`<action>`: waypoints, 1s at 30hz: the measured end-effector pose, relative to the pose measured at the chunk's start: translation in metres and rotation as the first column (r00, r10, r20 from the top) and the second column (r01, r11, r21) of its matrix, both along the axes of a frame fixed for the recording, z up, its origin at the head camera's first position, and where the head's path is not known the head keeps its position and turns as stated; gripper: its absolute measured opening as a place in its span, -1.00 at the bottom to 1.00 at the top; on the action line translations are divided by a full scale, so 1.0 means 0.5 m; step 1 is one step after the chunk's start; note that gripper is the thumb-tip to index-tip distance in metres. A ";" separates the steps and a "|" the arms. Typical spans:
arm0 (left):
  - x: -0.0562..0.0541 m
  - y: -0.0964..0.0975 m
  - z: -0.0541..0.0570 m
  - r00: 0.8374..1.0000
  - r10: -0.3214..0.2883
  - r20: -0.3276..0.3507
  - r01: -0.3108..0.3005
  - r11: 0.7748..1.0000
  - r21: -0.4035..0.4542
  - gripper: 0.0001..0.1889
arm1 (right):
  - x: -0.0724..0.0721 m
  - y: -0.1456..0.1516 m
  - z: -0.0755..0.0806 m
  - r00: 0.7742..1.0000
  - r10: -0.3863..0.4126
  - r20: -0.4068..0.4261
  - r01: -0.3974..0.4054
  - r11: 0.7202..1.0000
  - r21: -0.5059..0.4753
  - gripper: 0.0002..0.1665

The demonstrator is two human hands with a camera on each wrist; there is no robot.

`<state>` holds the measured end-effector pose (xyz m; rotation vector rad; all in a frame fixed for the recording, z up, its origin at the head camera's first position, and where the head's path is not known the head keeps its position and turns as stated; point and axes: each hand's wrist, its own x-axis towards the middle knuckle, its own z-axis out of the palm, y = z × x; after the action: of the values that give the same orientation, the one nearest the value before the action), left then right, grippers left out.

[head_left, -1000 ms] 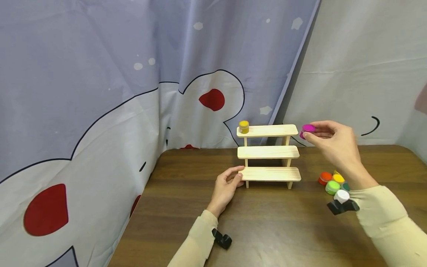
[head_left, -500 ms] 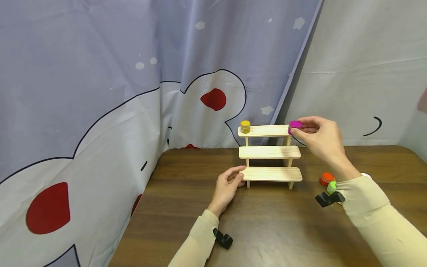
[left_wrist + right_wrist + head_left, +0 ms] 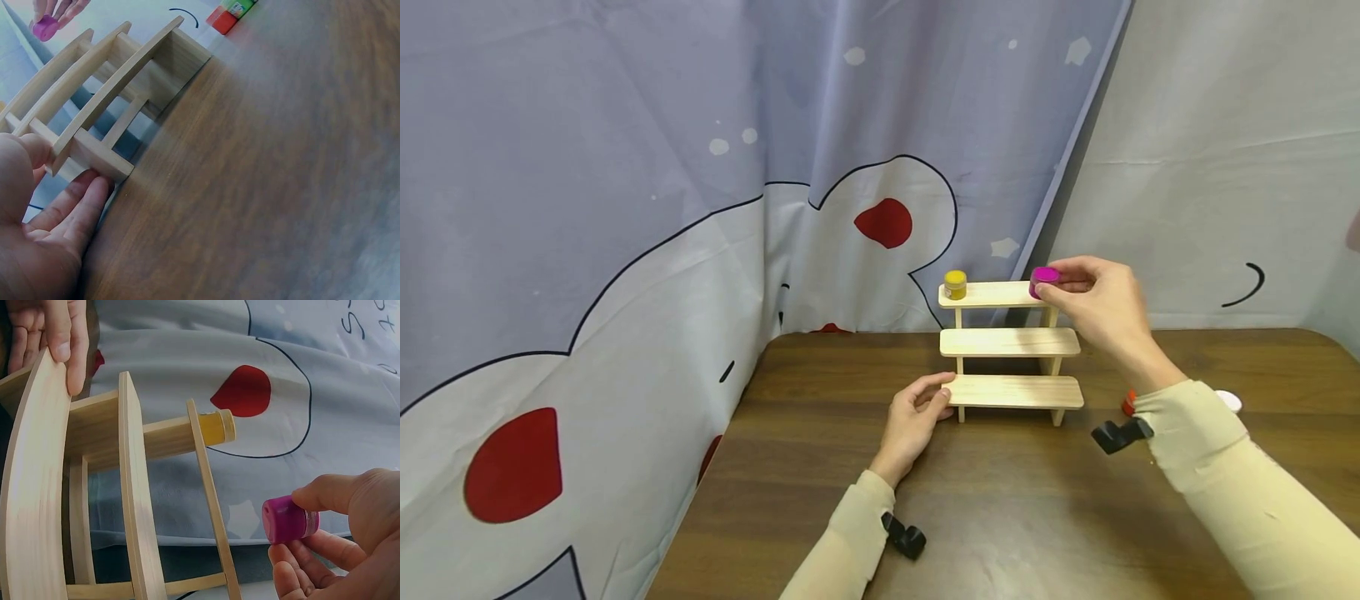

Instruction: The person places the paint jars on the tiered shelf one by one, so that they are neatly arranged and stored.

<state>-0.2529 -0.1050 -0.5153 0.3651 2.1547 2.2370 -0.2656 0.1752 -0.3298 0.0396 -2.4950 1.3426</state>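
A small wooden three-tier display shelf [image 3: 1011, 343] stands on the table. My left hand [image 3: 912, 421] grips the left end of its lowest board, thumb on the board and fingers against the side support [image 3: 103, 156]. A purple paint pot [image 3: 290, 520] is pinched between the thumb and fingers of my right hand [image 3: 1101, 304]. That pot hangs just above the right part of the top board [image 3: 996, 293], with a gap between them in the right wrist view. On the left end of the top board sits a yellow paint pot [image 3: 955, 285].
Right of the shelf, a red pot [image 3: 1128, 403] and a white pot [image 3: 1228, 401] are partly hidden by my right sleeve. A green pot [image 3: 238, 7] shows beside the red one in the left wrist view. A patterned curtain [image 3: 850, 125] hangs behind the table [image 3: 820, 400].
My right hand has carried the purple pot leftward, from beside the shelf to above its top board. The right sleeve now covers most of the loose pots. My left hand keeps its hold.
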 end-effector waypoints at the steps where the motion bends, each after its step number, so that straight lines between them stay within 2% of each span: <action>1: 0.000 -0.001 0.000 1.000 0.001 0.001 -0.001 1.000 0.002 -0.70 | -0.002 -0.003 0.000 1.000 -0.001 0.005 0.001 1.000 0.001 -0.46; 30: 0.001 -0.001 0.002 1.000 0.006 0.005 -0.006 1.000 0.007 -0.70 | -0.057 -0.086 0.002 0.998 0.054 0.018 -0.054 0.998 0.014 -0.47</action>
<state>-0.2525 -0.1055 -0.5142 0.3534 2.1491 2.2458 -0.2941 0.1322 -0.3289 0.0997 -2.5360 1.3512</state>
